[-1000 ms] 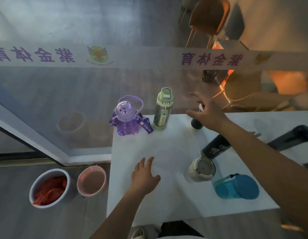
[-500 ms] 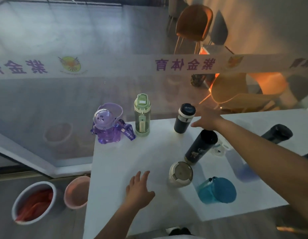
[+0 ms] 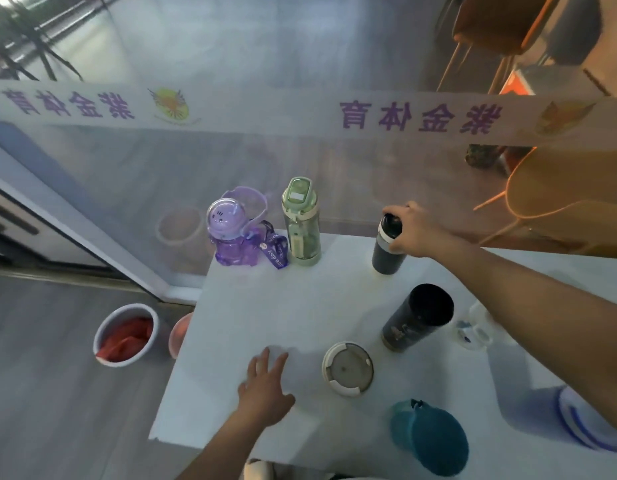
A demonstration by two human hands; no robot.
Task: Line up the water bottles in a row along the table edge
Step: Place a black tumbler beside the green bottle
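Note:
On the white table (image 3: 272,317) a purple bear-shaped bottle (image 3: 231,237) and a green bottle (image 3: 301,226) stand side by side at the far edge. To their right stands a small dark bottle with a grey band (image 3: 386,249), and my right hand (image 3: 416,230) is closed around its top. Nearer me are a taller black bottle (image 3: 416,317), a white-lidded bottle (image 3: 348,368), a teal bottle (image 3: 430,436) and a blue-and-white bottle (image 3: 584,420). My left hand (image 3: 265,389) rests flat on the table, fingers spread, holding nothing.
A glass wall with a white banner (image 3: 300,112) rises just behind the table's far edge. On the floor to the left sit a white bucket with red contents (image 3: 127,336) and a pink bucket (image 3: 179,336). A small clear object (image 3: 473,327) lies under my right forearm.
My right hand has gone from beside the small dark bottle to gripping its top. The view has shifted; my left hand stays flat on the table.

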